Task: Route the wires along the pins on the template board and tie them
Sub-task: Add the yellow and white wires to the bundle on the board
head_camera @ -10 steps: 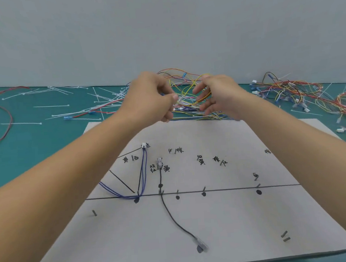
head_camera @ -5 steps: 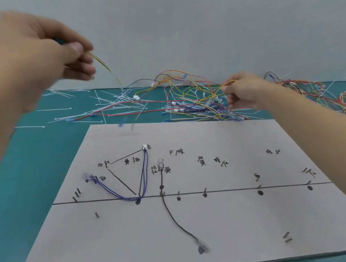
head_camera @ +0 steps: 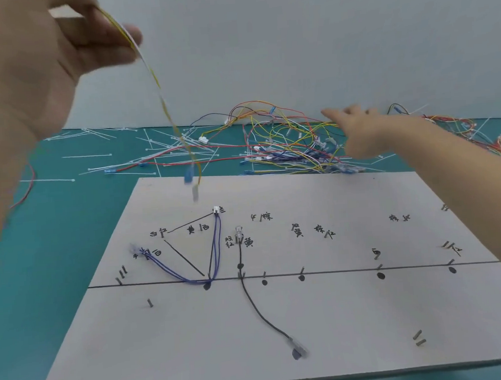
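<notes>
1. Teal table (head_camera: 53,233) runs back to a plain grey wall (head_camera: 321,36). The template board (head_camera: 341,317) lies flat on it, its far edge just short of the wire pile (head_camera: 284,146).
2. The left hand (head_camera: 41,56) is raised high at the upper left and pinches a yellow wire (head_camera: 165,106). The wire hangs down, its ends dangling in the air above the board's far edge.
3. The right hand (head_camera: 358,134) hovers over the pile's right side with fingers stretched out and released. Its forearm crosses the board's far right corner.
4. A blue wire (head_camera: 214,245) and a black wire (head_camera: 257,308) lie routed on the board's left-centre.
5. Open board lies right of the black wire, broken by scattered pins (head_camera: 150,302).
6. Cable ties (head_camera: 107,152) are scattered on the table beyond the board's far left edge.
</notes>
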`<state>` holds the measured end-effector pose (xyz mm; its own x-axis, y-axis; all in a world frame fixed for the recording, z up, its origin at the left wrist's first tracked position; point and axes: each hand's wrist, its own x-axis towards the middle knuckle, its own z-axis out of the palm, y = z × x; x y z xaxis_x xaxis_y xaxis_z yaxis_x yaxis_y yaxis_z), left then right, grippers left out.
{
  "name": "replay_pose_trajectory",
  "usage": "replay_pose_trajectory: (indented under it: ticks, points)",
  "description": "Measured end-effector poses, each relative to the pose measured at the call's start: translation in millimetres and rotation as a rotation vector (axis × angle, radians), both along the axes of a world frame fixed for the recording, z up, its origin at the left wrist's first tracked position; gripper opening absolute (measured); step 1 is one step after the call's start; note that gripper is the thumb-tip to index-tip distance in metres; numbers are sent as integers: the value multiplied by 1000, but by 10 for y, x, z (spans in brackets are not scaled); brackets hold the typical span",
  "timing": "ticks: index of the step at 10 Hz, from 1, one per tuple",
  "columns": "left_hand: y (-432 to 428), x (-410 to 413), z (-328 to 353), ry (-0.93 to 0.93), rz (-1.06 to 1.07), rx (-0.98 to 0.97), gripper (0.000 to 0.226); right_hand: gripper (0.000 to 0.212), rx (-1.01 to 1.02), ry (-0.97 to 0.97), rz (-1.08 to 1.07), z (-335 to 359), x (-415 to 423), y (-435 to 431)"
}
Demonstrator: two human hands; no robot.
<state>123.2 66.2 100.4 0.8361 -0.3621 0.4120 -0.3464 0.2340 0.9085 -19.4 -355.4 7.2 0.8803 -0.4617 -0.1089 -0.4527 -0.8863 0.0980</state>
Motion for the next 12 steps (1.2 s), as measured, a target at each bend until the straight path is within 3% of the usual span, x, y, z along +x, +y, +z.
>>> replay_pose_trajectory:
  ticks: [1, 2, 3, 4, 5, 6, 8, 9, 12]
  points:
    - [-245, -566, -179, -73, 24, 35, 20, 91, 18, -172, 66, 188, -66, 292]
    - [-572, -825, -183, 30, 4, 63, 20, 75, 477, -391, 142, 328, -166, 692]
    - [-756, -1040, -587, 123, -133, 161, 25, 29, 1365, -199, 197, 289, -335, 1351]
    - [-794, -1062, -814, 214, -103, 215, 29, 22, 1534, -106, 207, 146, -402, 1667]
    - [-753, -1086, -1116, 225, -114, 262, 33, 14, 1616, -245, 77, -40, -455, 1935]
    - [-662, -994, -1176, 229, -148, 292, 33, 6, 1567, -389, 30, -142, -503, 2048]
    - [-616, -959, -1242, 213, -185, 308, 30, 16, 1378, -451, 20, -155, -478, 2155]
    - [-585, -935, -1309, 173, -159, 298, 28, 9, 1274, -467, 16, -166, -462, 2215]
    - [-515, -942, -1357, 220, -227, 253, 33, 8, 1205, -548, 7, -224, -599, 2217]
